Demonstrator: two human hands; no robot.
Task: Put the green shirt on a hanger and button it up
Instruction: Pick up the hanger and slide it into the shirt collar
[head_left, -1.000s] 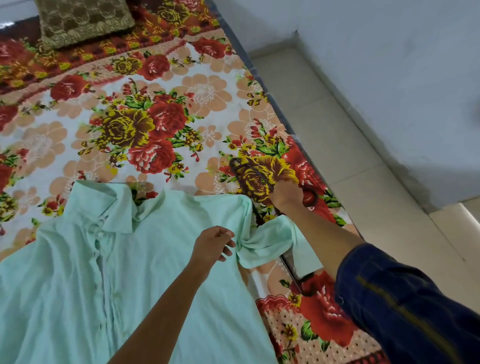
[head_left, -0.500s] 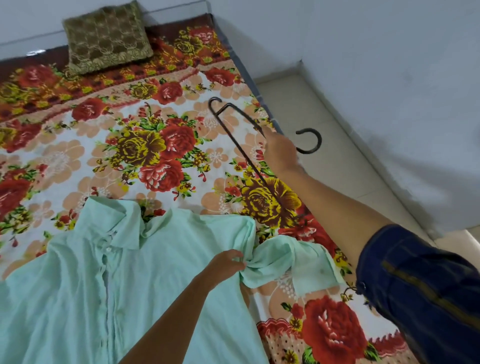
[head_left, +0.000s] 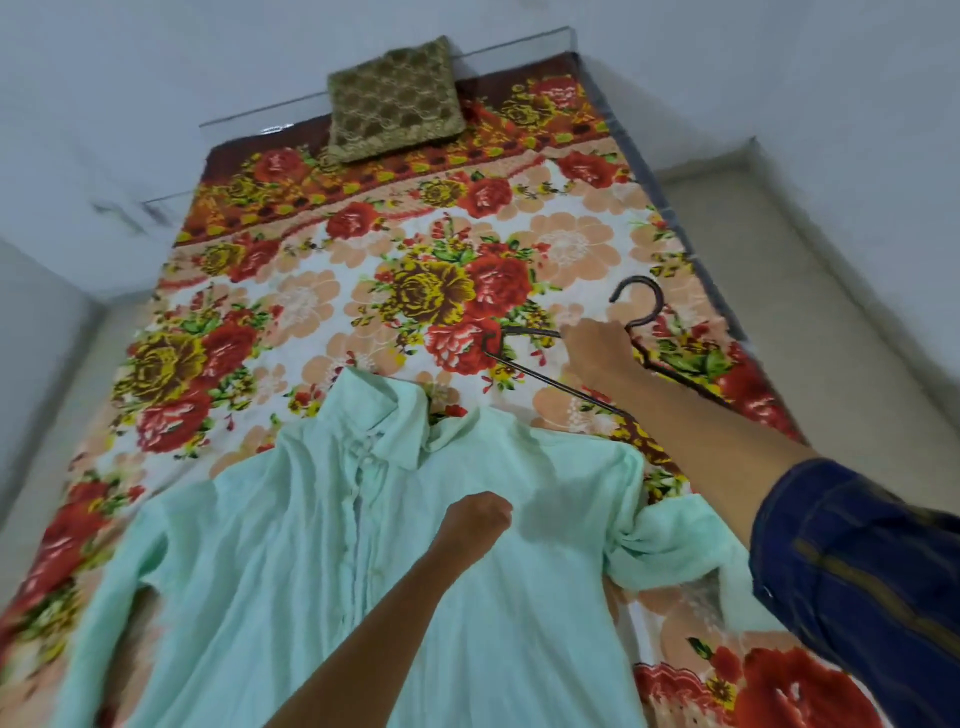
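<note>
Since the earlier frames, right hand (head_left: 597, 348) has carried the hanger (head_left: 550, 382) from the bed's right edge inward to a spot just beyond the shirt's (head_left: 322, 561) collar, and left hand (head_left: 475, 522) has shifted from the bunched right sleeve to the chest. Right hand, fingers curled round the hanger near its neck, holds it tilted above the bedspread (head_left: 311, 306); the hook points away, toward the pillow (head_left: 395, 98). Left hand, fingers curled into a fist, rests on the chest panel right of the button placket; whether it pinches cloth cannot be told. Shirt lies front-up on the bed, collar toward the pillow, its right sleeve crumpled beneath the right forearm. Pillow sits at the bed's far end, against the wall.
</note>
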